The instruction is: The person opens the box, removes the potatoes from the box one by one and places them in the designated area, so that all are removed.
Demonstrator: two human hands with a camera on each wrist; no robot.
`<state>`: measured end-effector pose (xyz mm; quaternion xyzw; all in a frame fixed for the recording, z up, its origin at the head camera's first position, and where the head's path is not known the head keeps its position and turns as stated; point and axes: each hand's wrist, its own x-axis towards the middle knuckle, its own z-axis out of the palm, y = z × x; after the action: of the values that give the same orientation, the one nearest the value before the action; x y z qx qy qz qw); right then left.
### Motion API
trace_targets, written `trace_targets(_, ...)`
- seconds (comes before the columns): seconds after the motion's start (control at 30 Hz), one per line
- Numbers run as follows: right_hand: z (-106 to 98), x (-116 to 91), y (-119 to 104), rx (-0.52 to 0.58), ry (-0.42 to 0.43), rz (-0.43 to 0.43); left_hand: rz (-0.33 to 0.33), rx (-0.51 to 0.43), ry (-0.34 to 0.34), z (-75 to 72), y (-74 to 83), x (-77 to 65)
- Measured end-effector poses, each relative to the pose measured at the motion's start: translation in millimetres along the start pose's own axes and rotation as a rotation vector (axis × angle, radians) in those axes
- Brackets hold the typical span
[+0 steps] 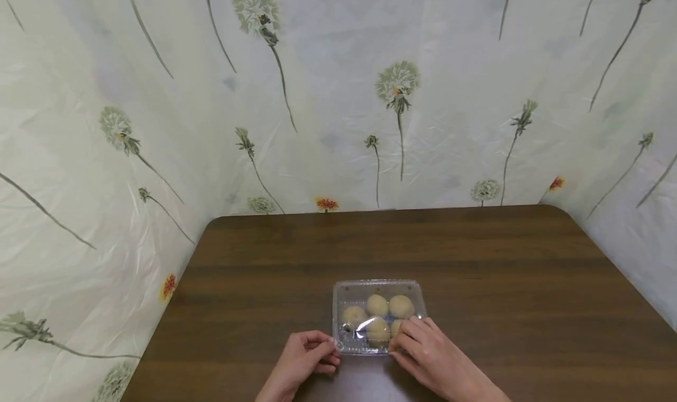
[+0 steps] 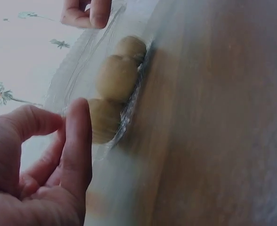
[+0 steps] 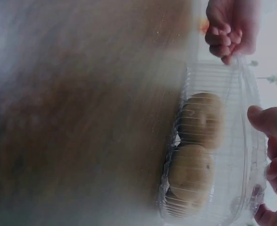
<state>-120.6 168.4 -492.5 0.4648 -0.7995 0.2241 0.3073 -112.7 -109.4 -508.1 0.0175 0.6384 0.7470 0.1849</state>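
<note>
A clear plastic clamshell box (image 1: pixel 355 291) rests on the table, its lid lying over several round tan balls (image 1: pixel 401 307) that look like fruit or potatoes. At its front left corner my left hand (image 1: pixel 307 356) pinches the rim between thumb and fingertips. My right hand (image 1: pixel 431 358) holds the front right edge with bent fingers and covers part of one ball. In the right wrist view, the thumb of the right hand (image 3: pixel 276 157) lies at the rim of the box (image 3: pixel 232 155), with other fingers along its side. The left wrist view shows the left hand (image 2: pixel 49 157) close beside the balls (image 2: pixel 117 77).
The dark brown wooden table (image 1: pixel 264 272) has rounded far corners. A pale sheet (image 1: pixel 328 96) printed with dandelions hangs behind it and along both sides.
</note>
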Motion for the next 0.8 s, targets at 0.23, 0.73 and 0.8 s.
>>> trace_targets(0.23,2.3,0.7,2.1,0.04,0.013,-0.025,0.012,0.025,0.085,4.3,-2.8,3.0)
trace_targets(0.73,-1.0,3.8,6.5,0.105,0.006,-0.027,0.006,0.07,0.121,5.9,1.4,2.6)
trace_targets(0.8,-3.1,6.9,7.8,0.126,0.017,-0.019,-0.003,0.075,0.126,5.2,1.9,2.6)
